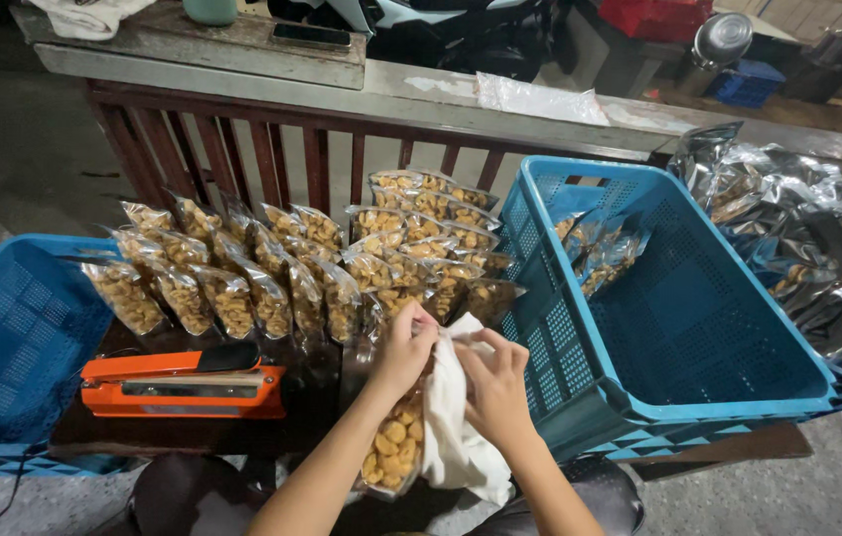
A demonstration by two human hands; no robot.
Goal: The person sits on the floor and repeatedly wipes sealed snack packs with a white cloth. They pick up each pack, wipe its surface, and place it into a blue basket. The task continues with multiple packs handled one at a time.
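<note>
Both bare forearms rise from the bottom edge of the view and lean toward each other, so the two hands meet close together in the middle. The left hand sits a little higher, its back turned up and its fingers curled down into a closed pinch at the fingertips. The right hand lies just beside it, slightly lower, wrist bent inward, fingers folded and bunched in a grip with the thumb pressed toward the left hand.
</note>
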